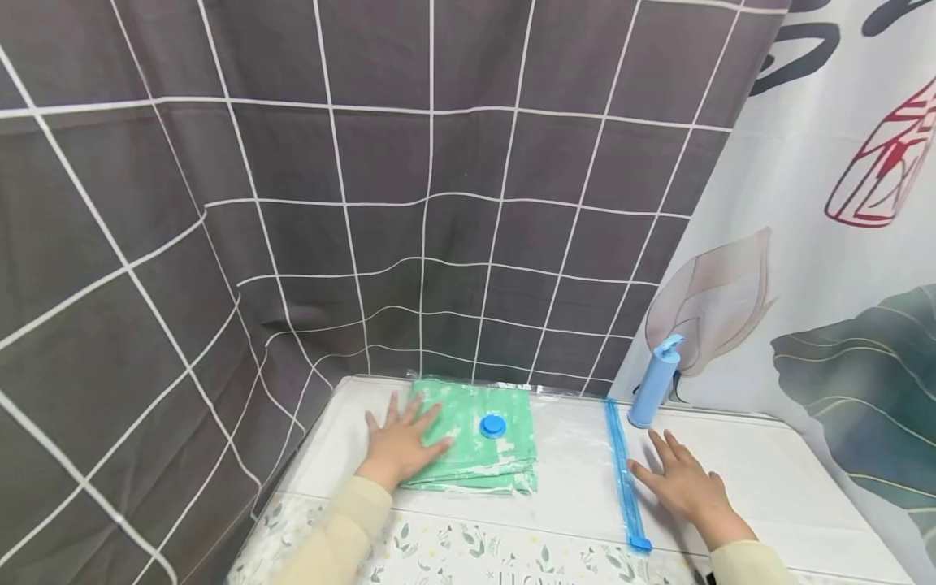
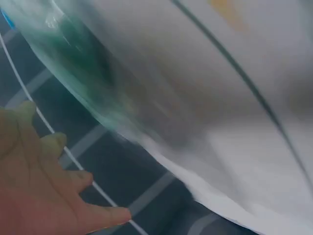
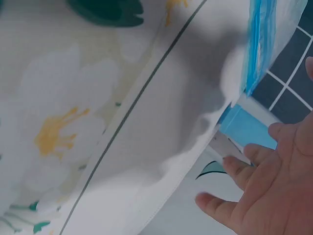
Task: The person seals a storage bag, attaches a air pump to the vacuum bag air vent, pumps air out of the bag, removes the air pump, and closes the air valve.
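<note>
White tabletop (image 1: 790,487) bears a bagged green bundle (image 1: 464,455) and blue cylinder (image 1: 653,388); hands (image 1: 405,443) (image 1: 686,483) spread, unclenched.

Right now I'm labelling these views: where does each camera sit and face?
Head: on the head, facing forward-down at the green bundle; left hand, right hand, sleeves show.
Left wrist: worn there, facing the left hand and a blurred white surface.
Right wrist: worn there, facing the right hand and blue strip.
Shared by head and right wrist: right hand, blue strip.
</note>
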